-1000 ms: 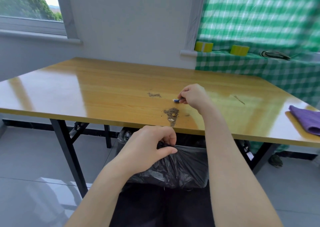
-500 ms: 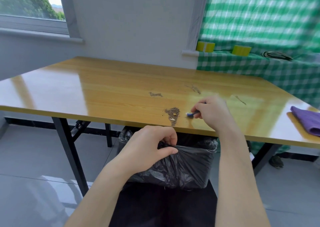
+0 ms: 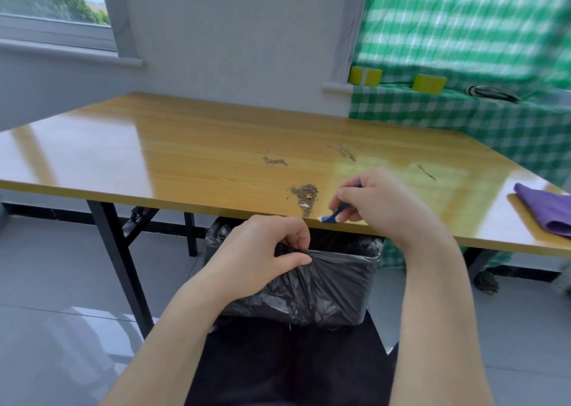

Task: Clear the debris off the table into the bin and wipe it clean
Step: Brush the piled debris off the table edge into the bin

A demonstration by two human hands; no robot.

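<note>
Two bare hands work at one yellow wooden table (image 3: 185,158). The left hand (image 3: 262,251) is below the table's near edge, fingers and thumb curled tight round a bunched fold of the black liner of the single bin (image 3: 324,282), which stands on the floor under that edge. The right hand (image 3: 380,201) rests on the tabletop, fingers pinched round one small blue tool (image 3: 335,214), whose pale tip lies at the very near edge of the table, above the bin. Four patches of debris show on the wood: the largest pile (image 3: 306,193), dark crumbs with a few pale flecks, sits just left of the tool's tip and close to the edge; a smaller smear (image 3: 273,161) lies further back; a thin streak (image 3: 346,152) lies beyond the right hand; and a fine line (image 3: 426,172) lies further right. One folded purple cloth (image 3: 547,210) lies at the table's right end, well apart from both hands. Two yellow rolls (image 3: 364,76) (image 3: 429,83) stand on the green-checked ledge behind.
</note>
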